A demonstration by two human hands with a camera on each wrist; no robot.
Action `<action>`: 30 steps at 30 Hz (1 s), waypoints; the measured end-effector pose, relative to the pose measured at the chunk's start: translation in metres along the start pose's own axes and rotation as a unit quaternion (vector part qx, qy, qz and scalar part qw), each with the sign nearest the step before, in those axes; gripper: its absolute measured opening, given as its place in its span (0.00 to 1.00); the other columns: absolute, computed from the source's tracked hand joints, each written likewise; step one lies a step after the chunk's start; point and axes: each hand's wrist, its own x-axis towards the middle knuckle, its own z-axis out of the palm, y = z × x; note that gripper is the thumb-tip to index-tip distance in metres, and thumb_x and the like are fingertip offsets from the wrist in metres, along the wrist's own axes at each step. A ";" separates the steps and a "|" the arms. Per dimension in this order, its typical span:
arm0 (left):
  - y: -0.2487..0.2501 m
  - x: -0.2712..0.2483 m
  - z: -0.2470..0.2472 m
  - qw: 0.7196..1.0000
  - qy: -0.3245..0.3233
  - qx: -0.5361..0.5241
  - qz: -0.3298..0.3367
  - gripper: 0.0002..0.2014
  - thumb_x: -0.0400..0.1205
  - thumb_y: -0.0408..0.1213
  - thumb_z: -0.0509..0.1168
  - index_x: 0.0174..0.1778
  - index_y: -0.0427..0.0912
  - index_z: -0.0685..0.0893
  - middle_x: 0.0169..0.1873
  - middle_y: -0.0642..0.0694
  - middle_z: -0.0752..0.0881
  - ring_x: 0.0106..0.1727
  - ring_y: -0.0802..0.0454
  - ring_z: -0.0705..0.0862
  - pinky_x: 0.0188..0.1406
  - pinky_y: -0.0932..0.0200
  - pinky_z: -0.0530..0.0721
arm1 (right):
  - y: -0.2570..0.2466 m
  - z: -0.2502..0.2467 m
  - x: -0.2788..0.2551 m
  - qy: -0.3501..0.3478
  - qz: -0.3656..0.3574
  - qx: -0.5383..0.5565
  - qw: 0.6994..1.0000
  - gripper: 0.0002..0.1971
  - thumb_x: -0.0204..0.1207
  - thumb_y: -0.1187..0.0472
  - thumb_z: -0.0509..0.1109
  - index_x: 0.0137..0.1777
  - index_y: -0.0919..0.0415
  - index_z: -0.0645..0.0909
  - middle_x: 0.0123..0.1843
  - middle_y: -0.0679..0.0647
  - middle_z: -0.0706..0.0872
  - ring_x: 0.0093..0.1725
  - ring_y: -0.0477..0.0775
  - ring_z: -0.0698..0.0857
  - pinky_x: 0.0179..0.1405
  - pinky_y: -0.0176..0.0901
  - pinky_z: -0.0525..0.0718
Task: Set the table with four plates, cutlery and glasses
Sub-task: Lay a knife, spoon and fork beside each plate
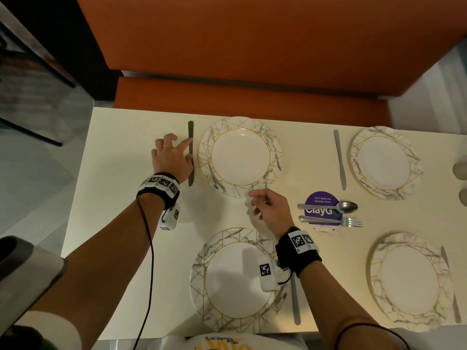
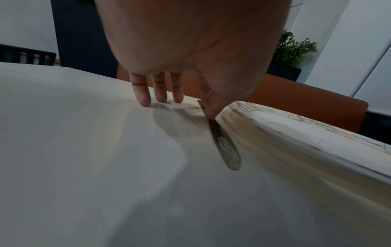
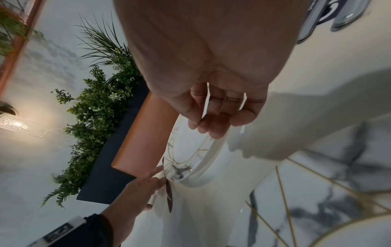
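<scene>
Nearest me on the cream bench point(image 1: 108, 198), a marble-patterned, gold-lined round plate point(image 1: 235, 281) has a steel knife beside it. Above it my right hand point(image 1: 271, 210) hovers, fingers loosely curled, holding nothing. To its right lie a loose steel spoon point(image 1: 328, 206) and steel fork point(image 1: 331, 221), long axes crosswise, nearer that hand; I judge they go next. Farther off, my left hand point(image 1: 171, 157), fingers spread, touches a dark table knife point(image 1: 190, 152) lying lengthwise just left of the far marble-patterned plate point(image 1: 240, 156).

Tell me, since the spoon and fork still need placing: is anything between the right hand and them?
Nothing visible: bare table lies between the right hand and the spoon and fork on the purple sticker.
</scene>
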 end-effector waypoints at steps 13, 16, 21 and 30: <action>-0.001 0.004 -0.003 1.000 -0.007 -0.002 0.004 0.23 0.85 0.45 0.68 0.78 0.56 0.81 0.73 0.40 0.76 0.72 0.34 0.73 0.65 0.35 0.81 | 0.001 -0.002 0.001 0.007 0.010 -0.007 1.000 0.11 0.85 0.71 0.65 0.53 0.63 0.90 0.44 0.63 0.90 0.33 0.50 0.87 0.30 0.31 0.80; 0.000 0.003 -0.005 1.000 -0.005 -0.012 0.006 0.23 0.84 0.45 0.69 0.77 0.55 0.81 0.72 0.39 0.76 0.71 0.33 0.74 0.64 0.34 0.82 | 0.000 -0.004 -0.001 0.008 0.008 -0.004 1.000 0.10 0.84 0.71 0.65 0.54 0.64 0.89 0.47 0.67 0.90 0.33 0.50 0.86 0.30 0.30 0.80; 0.004 -0.006 -0.009 0.996 0.032 -0.080 0.008 0.21 0.85 0.38 0.68 0.75 0.48 0.83 0.70 0.38 0.80 0.69 0.32 0.77 0.64 0.34 0.81 | 0.000 -0.013 -0.005 0.011 0.013 -0.008 1.000 0.11 0.85 0.71 0.65 0.54 0.64 0.89 0.48 0.65 0.91 0.33 0.49 0.87 0.30 0.30 0.80; 0.072 -0.042 -0.019 0.974 0.062 -0.211 0.055 0.14 0.82 0.29 0.66 0.61 0.44 0.89 0.62 0.40 0.86 0.65 0.37 0.80 0.67 0.42 0.80 | -0.007 -0.061 -0.002 0.041 -0.003 -0.002 0.999 0.10 0.86 0.72 0.65 0.55 0.66 0.88 0.45 0.61 0.88 0.37 0.52 0.85 0.28 0.29 0.80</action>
